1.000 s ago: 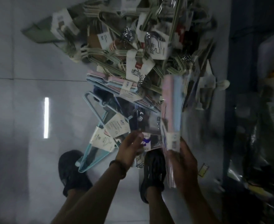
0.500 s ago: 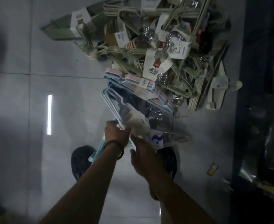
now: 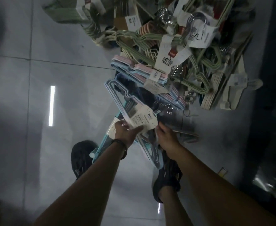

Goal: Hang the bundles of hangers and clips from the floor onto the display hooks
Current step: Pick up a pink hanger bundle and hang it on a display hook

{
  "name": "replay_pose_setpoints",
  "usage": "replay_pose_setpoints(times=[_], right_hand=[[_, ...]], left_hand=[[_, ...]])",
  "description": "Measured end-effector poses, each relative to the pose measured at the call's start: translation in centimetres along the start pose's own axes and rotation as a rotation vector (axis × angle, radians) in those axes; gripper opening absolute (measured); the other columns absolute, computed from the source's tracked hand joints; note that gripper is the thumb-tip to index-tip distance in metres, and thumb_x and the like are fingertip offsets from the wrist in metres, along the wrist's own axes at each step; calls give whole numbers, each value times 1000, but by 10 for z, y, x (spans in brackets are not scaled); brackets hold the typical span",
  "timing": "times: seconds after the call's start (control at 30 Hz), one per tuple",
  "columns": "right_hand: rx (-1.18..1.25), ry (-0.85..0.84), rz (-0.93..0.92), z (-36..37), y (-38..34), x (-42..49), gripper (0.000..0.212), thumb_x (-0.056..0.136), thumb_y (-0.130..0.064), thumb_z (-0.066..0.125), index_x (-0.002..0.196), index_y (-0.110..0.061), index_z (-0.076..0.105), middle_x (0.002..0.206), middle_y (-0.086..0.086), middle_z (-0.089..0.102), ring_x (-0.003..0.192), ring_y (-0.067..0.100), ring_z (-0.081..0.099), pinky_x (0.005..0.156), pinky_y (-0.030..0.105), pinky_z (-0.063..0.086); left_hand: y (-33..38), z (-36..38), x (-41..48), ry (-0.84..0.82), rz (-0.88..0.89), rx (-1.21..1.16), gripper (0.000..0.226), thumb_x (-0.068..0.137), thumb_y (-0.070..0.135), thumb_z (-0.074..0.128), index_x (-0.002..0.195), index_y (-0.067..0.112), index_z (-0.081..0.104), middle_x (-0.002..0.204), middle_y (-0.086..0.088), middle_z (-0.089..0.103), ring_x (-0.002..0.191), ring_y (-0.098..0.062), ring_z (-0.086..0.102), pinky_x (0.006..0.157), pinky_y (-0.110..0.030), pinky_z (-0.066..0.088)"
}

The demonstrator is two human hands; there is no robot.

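A blue bundle (image 3: 114,96) of hangers was held low over the floor (image 3: 20,79), at the near edge of the pile (image 3: 183,51). The left hand (image 3: 126,132) was pinched on the bundle at its tag (image 3: 143,119). The right hand (image 3: 165,137) was curled, seemingly round the bundle's neck below the hooks (image 3: 168,110) (the light was poor there). The lift would be best made by the neck, not the paper tag, which could be torn. It should be made straight up, so that neighbouring hangers were not snagged and dragged along.

Grey tiled floor (image 3: 36,79) — light-strip reflection (image 3: 52,106).
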State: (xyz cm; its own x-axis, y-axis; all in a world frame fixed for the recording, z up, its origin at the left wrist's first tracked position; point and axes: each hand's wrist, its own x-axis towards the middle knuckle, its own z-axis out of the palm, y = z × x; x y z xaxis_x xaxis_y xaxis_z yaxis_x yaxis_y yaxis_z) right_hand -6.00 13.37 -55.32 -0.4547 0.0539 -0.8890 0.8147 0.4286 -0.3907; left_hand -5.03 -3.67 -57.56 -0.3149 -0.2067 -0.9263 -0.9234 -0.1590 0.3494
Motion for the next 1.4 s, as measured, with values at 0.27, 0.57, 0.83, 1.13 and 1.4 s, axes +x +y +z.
replay_pose_setpoints(times=[0.27, 0.57, 0.83, 1.13, 1.4], right_hand=[[27, 40, -127, 16, 9, -10, 42, 113, -32, 40, 154, -32, 49, 142, 1, 62, 124, 17, 58, 93, 28, 48], [17, 10, -132, 3, -13, -19, 45, 113, -37, 41, 158, -35, 43, 137, -10, 54, 126, 13, 52, 104, 31, 45], [-56, 32, -112, -28, -95, -122, 38, 106, -48, 50, 84, -23, 67, 81, -1, 64, 84, 22, 61, 75, 34, 52], [544, -364, 189, -162, -293, -348, 98, 81, -91, 48, 123, -3, 65, 113, 28, 65, 98, 48, 72, 101, 57, 54], [583, -540, -202, -247, -404, -583, 77, 83, -78, 68, 101, -4, 78, 113, 22, 73, 102, 37, 71, 98, 44, 54]], left_hand=[[14, -15, 2, -285, -54, -213, 60, 81, 9, 88, 131, 28, 60, 119, -2, 79, 108, -26, 76, 79, -37, 62], [38, -28, -10, -193, -40, -154, 92, 59, 27, 100, 138, 17, 53, 114, -6, 79, 105, -30, 77, 90, -48, 61], [88, -65, -141, -156, 188, -153, 84, 56, -1, 98, 125, 12, 51, 123, -19, 72, 110, -40, 73, 85, -62, 62], [255, -95, -397, -58, 909, 366, 76, 73, 28, 94, 132, 33, 45, 126, 32, 59, 117, 6, 61, 91, -26, 60], [365, -115, -613, 66, 1609, 727, 75, 77, 12, 93, 138, 23, 51, 146, -10, 60, 137, -30, 57, 111, -53, 51]])
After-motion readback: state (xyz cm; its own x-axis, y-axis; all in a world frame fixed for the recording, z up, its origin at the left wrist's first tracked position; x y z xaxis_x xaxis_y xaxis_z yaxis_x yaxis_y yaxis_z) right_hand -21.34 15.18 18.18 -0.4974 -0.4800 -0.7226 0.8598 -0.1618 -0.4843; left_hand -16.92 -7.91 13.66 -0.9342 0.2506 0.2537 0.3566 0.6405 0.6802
